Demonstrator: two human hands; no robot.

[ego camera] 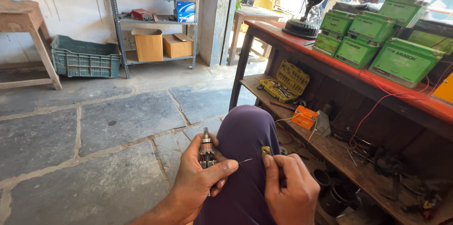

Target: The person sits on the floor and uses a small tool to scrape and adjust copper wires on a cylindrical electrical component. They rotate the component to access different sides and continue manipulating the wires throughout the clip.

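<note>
At lower centre of the frame, the left hand (200, 178) is closed around a small motor armature (206, 148), shaft upright. A thin wire (245, 161) runs rightward to the right hand (290, 189), which pinches a small brass piece (266, 151).

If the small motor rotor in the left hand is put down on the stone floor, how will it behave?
The rotor looks cylindrical with a thin shaft, so it would probably roll if laid sideways. Its metal core suggests it is heavy for its size. The fine wire reaching toward the right hand seems floppy and easy to bend; the left hand pinches it.
</note>
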